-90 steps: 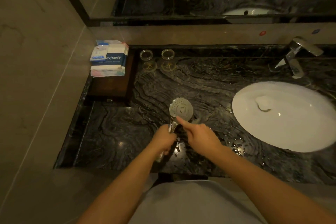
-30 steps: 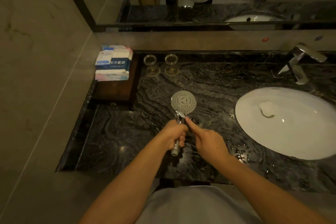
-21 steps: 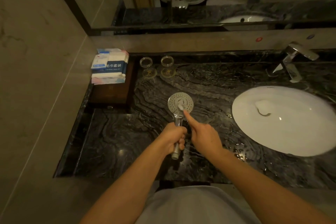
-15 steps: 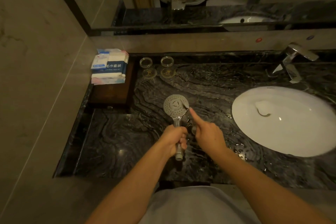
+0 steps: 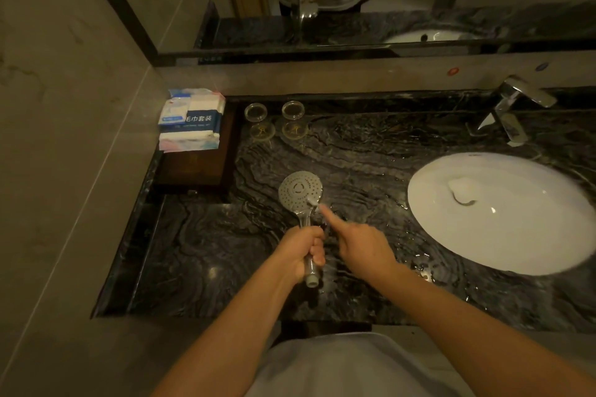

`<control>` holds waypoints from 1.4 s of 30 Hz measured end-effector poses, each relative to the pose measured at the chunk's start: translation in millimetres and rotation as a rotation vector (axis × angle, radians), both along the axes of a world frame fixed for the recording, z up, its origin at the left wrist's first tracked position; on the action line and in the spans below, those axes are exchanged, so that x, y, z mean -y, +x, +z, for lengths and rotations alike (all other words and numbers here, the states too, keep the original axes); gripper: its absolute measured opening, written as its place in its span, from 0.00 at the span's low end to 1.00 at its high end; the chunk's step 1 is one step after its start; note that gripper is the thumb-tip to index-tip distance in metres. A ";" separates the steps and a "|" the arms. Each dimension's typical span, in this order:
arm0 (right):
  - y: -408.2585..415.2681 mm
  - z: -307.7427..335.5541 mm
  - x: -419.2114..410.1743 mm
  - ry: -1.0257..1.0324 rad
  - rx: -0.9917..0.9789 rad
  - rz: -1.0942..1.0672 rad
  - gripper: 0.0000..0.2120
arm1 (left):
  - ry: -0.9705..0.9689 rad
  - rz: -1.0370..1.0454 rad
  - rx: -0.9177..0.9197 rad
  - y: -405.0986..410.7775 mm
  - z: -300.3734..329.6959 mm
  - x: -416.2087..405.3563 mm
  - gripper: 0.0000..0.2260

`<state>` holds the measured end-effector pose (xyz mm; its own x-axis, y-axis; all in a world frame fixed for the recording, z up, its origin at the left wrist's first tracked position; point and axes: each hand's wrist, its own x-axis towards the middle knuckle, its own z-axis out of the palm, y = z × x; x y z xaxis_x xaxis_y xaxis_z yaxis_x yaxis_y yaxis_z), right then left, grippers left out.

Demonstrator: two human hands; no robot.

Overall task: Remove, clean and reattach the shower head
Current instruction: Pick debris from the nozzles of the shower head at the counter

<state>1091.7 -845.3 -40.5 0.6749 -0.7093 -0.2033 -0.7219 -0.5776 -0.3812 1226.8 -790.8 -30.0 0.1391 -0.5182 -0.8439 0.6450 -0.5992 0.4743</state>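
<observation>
Since half a second ago the right hand has slid its small white pad, pinched under the straight forefinger, down to the lower right rim of the shower head. The left hand grips the handle, holding it face-up above the dark counter beside the sink. This looks like the cleaning step; next comes rubbing the rest of the face.

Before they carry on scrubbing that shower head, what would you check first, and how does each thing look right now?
1. Shower head off its hose: ok, the handle end is bare.
2. Left hand grips the handle firmly: ok.
3. Spray face turned up toward the person: ok.
4. Right hand has a small white cleaning tool at the face's lower right rim: ok, though what the tool is, cannot tell.
5. Nozzles clean: cannot tell, too small.
6. Sink within reach for rinsing: ok, likely.
</observation>
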 end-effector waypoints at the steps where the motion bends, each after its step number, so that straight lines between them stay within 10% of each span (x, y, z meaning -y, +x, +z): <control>1: 2.4 3.4 9.4 -0.004 0.009 -0.058 0.37 | -0.001 -0.004 0.001 -0.7 1.4 -1.4 0.15; 42: 21.1 15.7 8.2 0.152 0.097 -0.206 0.35 | -0.038 -0.153 0.240 3.0 11.9 -7.9 0.08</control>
<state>1112.7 -853.5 -24.8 0.5408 -0.8001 -0.2595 -0.7741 -0.3527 -0.5258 1229.8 -783.0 -18.2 0.2509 -0.5791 -0.7757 0.4150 -0.6596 0.6267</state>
